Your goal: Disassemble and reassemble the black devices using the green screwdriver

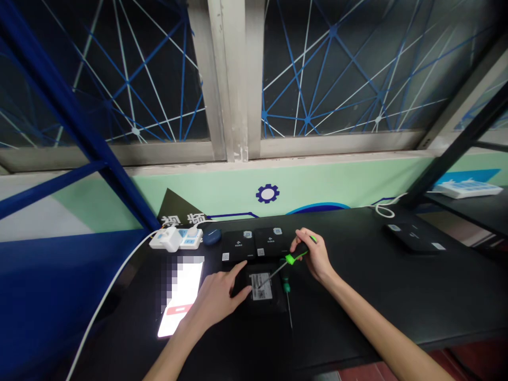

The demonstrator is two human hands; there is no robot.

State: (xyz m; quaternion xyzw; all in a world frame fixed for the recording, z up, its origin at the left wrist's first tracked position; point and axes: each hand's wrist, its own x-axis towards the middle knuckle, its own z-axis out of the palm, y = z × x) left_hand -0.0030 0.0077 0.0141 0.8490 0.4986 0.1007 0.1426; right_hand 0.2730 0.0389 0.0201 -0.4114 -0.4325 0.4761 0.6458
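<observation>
A black device with a white label (pixel 266 292) lies on the black table in front of two similar black boxes, the left one (pixel 237 245) and the right one (pixel 273 242). At the device's left side is my left hand (pixel 222 296), thumb and index finger spread, fingertips by its edge. My right hand (pixel 315 254) is closed round the handle of a green and black screwdriver (pixel 297 255), whose shaft slants down left with its tip over the label. A second screwdriver with a green handle (pixel 286 286) lies right of the device.
Left on the table are a lit phone (pixel 182 296), a white power strip (pixel 156 241) with plugs and a dark blue round object (pixel 211 236). Another black box (pixel 415 238) lies far right near a white cable (pixel 384 211). Behind stand windows (pixel 234 79).
</observation>
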